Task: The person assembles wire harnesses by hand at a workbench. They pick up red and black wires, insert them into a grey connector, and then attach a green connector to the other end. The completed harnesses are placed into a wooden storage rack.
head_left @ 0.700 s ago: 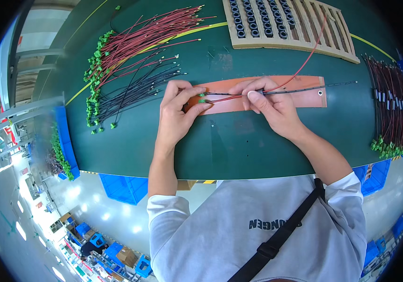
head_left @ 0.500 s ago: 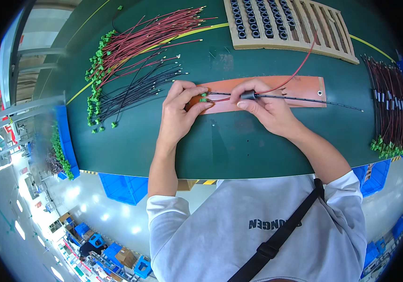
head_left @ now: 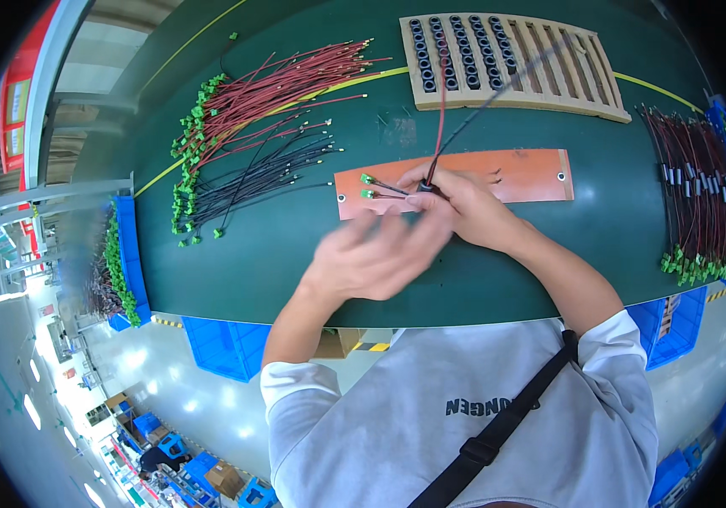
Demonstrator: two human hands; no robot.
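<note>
My right hand (head_left: pixel 464 203) pinches a small black cylindrical core (head_left: pixel 429 188) over the orange-brown strip. A red wire (head_left: pixel 441 118) and a black wire (head_left: pixel 490 102) run through the core and rise away from me, the black one smeared by motion. On the other side, their short ends carry two green connectors (head_left: pixel 368 194) above the strip's left part. My left hand (head_left: pixel 380 258) is beside the core, just left of and nearer than my right hand. Its fingers are blurred, so their grip is hidden from me.
The orange-brown strip (head_left: pixel 532 178) lies on the green table. Red wires (head_left: pixel 287 72) and black wires (head_left: pixel 261 169) with green connectors lie left. A wooden rack (head_left: pixel 549 102) holding black cores stands at the back. Wires with cores fitted (head_left: pixel 693 182) lie right.
My left hand has left the green connectors and moved right and nearer, beside the core. The core has tipped, and the long wire ends have swung from pointing right to pointing away.
</note>
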